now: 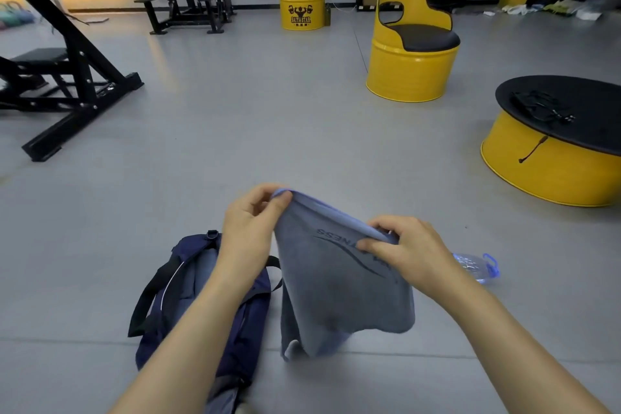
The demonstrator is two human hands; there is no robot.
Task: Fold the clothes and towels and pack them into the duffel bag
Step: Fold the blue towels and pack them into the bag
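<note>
Both hands are pinching the top edge of a gray towel (342,286) — the left hand (250,222) is gripping one corner, the right hand (408,250) the other — and holding it up so it is hanging over the floor (235,131). It is looking half folded, not done yet. Just beside it, the blue duffel bag (198,299) is lying open on the floor, with something gray-blue showing inside. So the towel is waiting for more folds before it is going in the bag.

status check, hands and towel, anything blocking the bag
Left hand and right hand pinch the grey towel, held up. Duffel bag on floor, nothing blocking it.
</note>
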